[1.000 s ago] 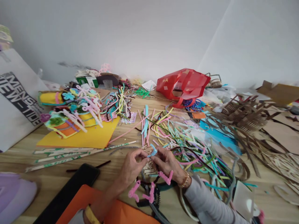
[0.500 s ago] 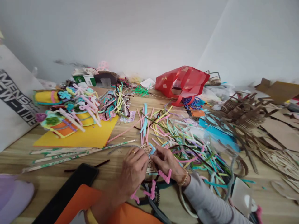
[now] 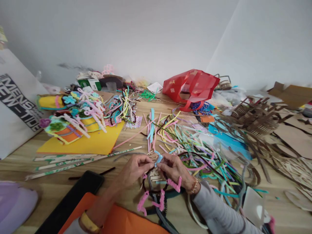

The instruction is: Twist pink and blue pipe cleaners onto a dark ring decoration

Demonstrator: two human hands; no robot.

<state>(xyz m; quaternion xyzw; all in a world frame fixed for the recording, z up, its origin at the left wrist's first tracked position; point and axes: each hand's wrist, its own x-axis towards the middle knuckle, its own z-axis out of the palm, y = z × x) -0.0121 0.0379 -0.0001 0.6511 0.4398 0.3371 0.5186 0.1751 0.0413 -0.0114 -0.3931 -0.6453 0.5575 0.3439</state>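
- Yellow sheet (image 3: 102,143) ends well short of the left hand (image 3: 137,169); wood grain shows between them, crossed by green-and-white strips (image 3: 80,163).
- Dark slab (image 3: 73,198) and orange sheet (image 3: 134,224) border the left forearm, which passes over the orange one.
- Tangled coloured stems (image 3: 207,162) crowd up just beside the right hand (image 3: 176,172), leaving little room on its outer side.
- Light-blue piece (image 3: 159,158), bent at an angle, sits between the two hands, its upper end poking up past the fingertips.
- Right thumb and fingers pinch it from the right; left thumb and fingertips are together on its lower end, almost meeting the right ones.
- Pink bent pieces (image 3: 160,201) show below the hands, near the wrists; whether they hang or lie flat, I cannot tell.
- Pale short sticks (image 3: 156,177) lie beneath and between the hands, partly hidden.
- Wooden table (image 3: 56,183) carries it all, with craft pieces with fuzzy flowers (image 3: 73,118) at the far left and brown baskets (image 3: 260,123) at the far right.
- Red bag (image 3: 195,79) leans near the back, before a pale grey wall (image 3: 146,35); a white printed bag (image 3: 14,130) stands at the left edge.
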